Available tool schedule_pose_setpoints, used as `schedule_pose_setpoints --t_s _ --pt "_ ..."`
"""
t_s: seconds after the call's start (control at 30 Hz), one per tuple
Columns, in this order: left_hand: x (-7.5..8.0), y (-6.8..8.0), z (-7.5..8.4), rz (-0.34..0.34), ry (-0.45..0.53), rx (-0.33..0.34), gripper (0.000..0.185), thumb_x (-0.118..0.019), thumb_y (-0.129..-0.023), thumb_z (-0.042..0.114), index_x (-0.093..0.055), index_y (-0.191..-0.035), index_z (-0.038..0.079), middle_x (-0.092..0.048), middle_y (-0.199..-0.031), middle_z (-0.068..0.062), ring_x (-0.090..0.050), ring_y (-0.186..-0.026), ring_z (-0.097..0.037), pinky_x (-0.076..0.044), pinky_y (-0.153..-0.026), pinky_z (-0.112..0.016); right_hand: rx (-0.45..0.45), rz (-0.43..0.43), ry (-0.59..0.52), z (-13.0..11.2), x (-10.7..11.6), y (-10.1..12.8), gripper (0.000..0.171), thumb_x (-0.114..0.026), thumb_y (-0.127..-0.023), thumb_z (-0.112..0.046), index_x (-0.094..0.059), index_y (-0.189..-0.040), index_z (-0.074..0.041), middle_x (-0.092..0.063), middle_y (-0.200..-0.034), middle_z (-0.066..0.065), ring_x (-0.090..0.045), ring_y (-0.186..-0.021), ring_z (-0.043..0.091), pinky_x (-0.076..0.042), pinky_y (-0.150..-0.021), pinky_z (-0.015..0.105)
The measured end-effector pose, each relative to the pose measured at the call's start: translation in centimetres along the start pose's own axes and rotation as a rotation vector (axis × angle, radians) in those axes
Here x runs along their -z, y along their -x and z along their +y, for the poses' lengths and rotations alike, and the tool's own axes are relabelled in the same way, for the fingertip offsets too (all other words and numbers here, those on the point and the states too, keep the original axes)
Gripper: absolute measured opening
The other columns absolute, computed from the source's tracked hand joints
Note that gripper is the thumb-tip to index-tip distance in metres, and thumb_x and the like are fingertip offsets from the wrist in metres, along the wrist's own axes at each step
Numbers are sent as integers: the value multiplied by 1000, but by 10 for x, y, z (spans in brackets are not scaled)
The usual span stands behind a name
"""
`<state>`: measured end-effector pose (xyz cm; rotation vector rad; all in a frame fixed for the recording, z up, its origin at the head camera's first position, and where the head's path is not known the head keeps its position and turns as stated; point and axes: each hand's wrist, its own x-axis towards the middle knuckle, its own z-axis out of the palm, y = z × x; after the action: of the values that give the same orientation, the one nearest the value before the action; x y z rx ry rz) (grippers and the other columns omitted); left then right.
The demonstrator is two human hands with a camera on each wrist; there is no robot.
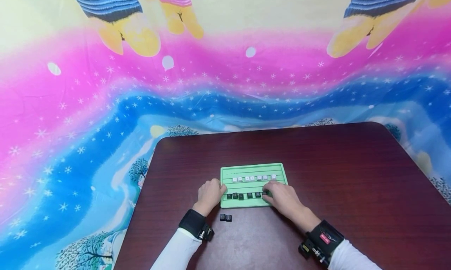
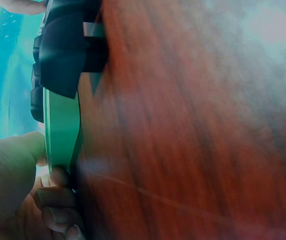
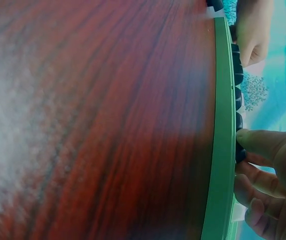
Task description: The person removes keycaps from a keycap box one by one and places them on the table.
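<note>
White row complete and dark row nearly filled on the green tray: my right hand pinches a dark keycap into that row, my left hand grips the tray's left edge, and two dark keycaps remain near the table's front edge.

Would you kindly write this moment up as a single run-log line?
left hand: holds green tray edge | right hand: fingers on black keycaps row | white keycaps: row above | two loose keycaps: on table

pale green ridged tray; far row of white keycaps, near row of black keycaps, two more black keycaps loose near left. table dark reddish-brown woodgrain; backdrop cloth pink, blue, yellow with white stars.
</note>
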<state>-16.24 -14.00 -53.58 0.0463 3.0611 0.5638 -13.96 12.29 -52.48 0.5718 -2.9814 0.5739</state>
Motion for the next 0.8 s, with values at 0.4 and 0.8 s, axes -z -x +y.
schedule_pose_setpoints --t_s 0.4,0.8 --pt "1 0 1 4 7 -7 52 -57 -95 25 -26 -53 20 -16 -51 10 -18 -45 -11 -17 -45 -27 19 21 -9 0 4 0 13 -79 -85 -25 -75 -95 -18 -72 -93 -3 -69 -84 15 -55 -68 38" --pt "1 0 0 3 9 -10 52 -57 -95 25 -26 -53 20 -16 -51 10 -18 -45 -10 -16 -45 -26 30 38 -3 0 5 -1 13 -79 -86 -25 -75 -96 -19 -73 -93 -4 -70 -83 14 -55 -67 37"
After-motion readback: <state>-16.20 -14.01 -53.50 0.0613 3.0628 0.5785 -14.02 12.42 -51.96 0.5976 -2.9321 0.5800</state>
